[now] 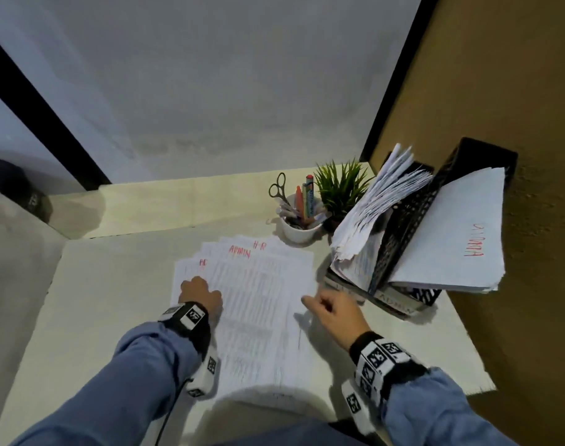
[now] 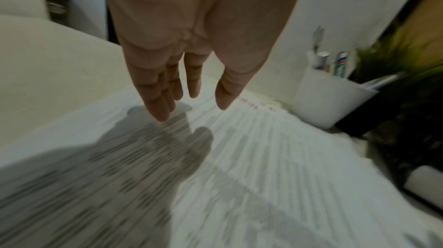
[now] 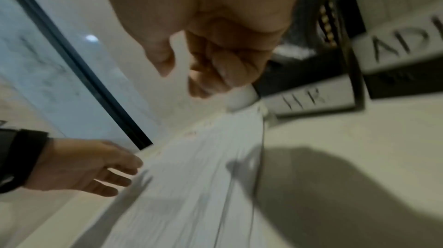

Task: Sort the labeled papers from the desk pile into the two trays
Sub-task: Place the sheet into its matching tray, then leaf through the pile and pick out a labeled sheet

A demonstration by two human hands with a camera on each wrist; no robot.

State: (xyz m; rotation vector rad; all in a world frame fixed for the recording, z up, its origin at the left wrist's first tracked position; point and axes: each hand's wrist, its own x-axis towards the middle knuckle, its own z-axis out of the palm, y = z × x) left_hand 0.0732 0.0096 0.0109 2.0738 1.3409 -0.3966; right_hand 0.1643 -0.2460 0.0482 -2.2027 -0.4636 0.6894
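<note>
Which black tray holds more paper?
The HR tray, nearer the plant: its papers fan out thickly, while the ADMIN tray holds a thinner stack.

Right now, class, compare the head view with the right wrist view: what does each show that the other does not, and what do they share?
Only the head view shows the white cup holding scissors, the plant and the sheet marked ADMIN leaning in a tray. Only the right wrist view shows a readable HR tag on a tray front and the curled fingers of the right hand from beneath. Both show the paper pile, the left hand and the black trays.
</note>
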